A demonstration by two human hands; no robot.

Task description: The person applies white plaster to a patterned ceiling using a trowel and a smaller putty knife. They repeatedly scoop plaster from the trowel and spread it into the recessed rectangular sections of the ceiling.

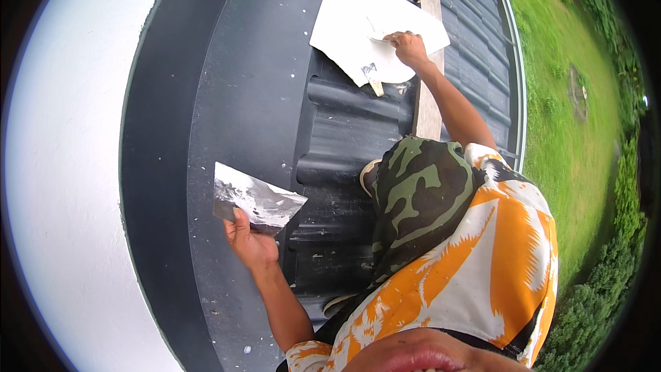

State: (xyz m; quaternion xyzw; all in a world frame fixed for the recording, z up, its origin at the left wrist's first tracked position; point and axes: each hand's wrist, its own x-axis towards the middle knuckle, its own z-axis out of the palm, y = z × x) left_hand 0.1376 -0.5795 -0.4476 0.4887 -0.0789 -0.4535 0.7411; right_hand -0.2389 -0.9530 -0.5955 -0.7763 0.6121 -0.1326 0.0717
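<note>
My left hand (pixel 251 244) grips a flat, dark metal plate (pixel 258 200) smeared with white paste, its thumb pressed on the near left part. Up ahead, my right hand (pixel 406 48) is closed on a thin, pale object (pixel 379 40), too small to identify, over a large white board (pixel 341 14) with an irregular outline. A small scraper (pixel 374 81) with a pale handle and a smeared blade lies at the board's near edge. The board rests on dark corrugated roofing (pixel 358 114) and across a wooden plank (pixel 427 120).
A white wall (pixel 69 165) stands at left beside dark flat flashing (pixel 248 117). A gutter (pixel 518 138) runs along the roof's right edge, with grass (pixel 564 41) and bushes beyond it. My camouflage-clad leg (pixel 420 200) is bent on the roofing.
</note>
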